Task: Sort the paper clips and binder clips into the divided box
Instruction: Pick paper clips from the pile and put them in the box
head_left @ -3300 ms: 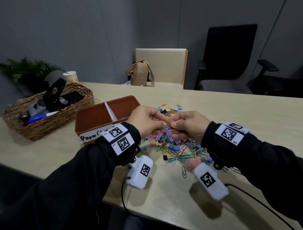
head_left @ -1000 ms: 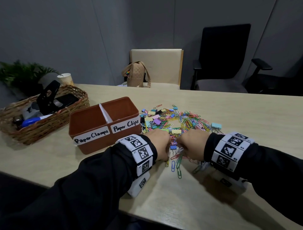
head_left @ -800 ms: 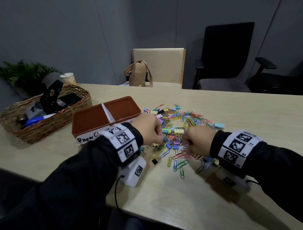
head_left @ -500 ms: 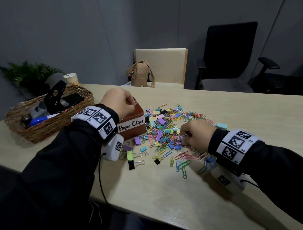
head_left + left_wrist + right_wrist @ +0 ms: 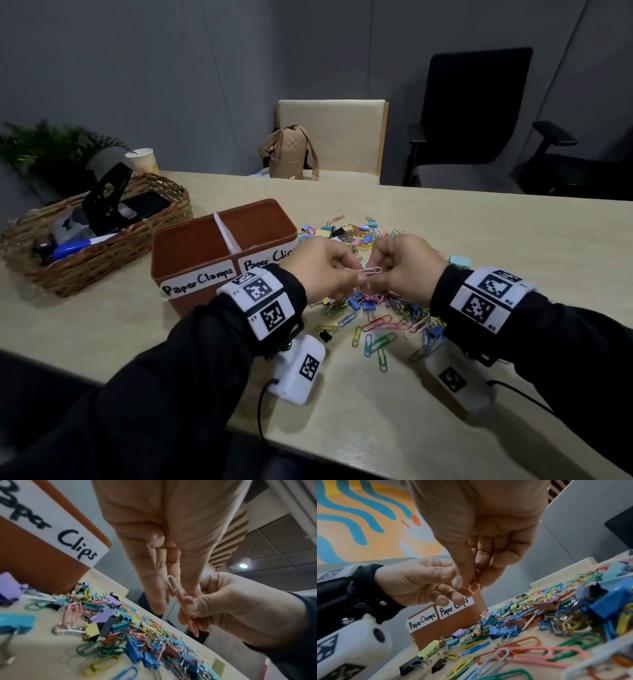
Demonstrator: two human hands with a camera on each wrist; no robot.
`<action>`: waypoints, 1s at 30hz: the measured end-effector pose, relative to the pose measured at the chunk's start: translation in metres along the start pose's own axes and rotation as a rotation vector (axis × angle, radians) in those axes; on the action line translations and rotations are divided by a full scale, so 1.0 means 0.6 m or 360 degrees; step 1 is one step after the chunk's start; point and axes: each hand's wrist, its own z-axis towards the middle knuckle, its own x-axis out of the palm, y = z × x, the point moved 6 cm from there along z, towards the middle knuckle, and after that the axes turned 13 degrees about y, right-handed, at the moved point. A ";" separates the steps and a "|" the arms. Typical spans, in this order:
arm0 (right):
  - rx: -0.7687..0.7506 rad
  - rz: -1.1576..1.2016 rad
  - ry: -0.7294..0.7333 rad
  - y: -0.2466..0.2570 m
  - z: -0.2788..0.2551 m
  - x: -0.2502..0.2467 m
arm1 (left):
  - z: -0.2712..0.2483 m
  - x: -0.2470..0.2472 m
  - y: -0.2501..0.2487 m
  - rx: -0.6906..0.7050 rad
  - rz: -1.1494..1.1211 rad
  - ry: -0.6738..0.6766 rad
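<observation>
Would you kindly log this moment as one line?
left hand and right hand pinch linked paper clips | above pile | box beside

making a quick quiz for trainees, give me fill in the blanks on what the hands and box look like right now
1. Both hands pinch linked paper clips, one white and one ____.
2. The right hand and the left hand meet above the ____ of mixed clips.
3. The divided box has its left label reading "Paper ____".
4. Left of the box stands a wicker ____.

Missing words: pink; pile; Clamps; basket
</observation>
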 end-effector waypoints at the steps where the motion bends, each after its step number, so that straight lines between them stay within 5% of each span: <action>1: -0.0001 0.0005 -0.0009 0.001 -0.001 -0.001 | 0.003 -0.001 0.002 0.0003 -0.0091 0.0007; 16: 0.0052 0.0181 0.0297 -0.017 0.007 0.029 | 0.007 -0.004 0.014 -0.0003 -0.0328 -0.0054; 22: 0.0053 -0.1006 0.0612 -0.007 -0.024 0.062 | -0.010 -0.073 0.007 0.0052 -0.0072 -0.0428; 30: 0.0021 -0.1379 0.0717 -0.001 -0.016 0.096 | -0.046 -0.178 0.002 0.0089 0.0338 -0.1037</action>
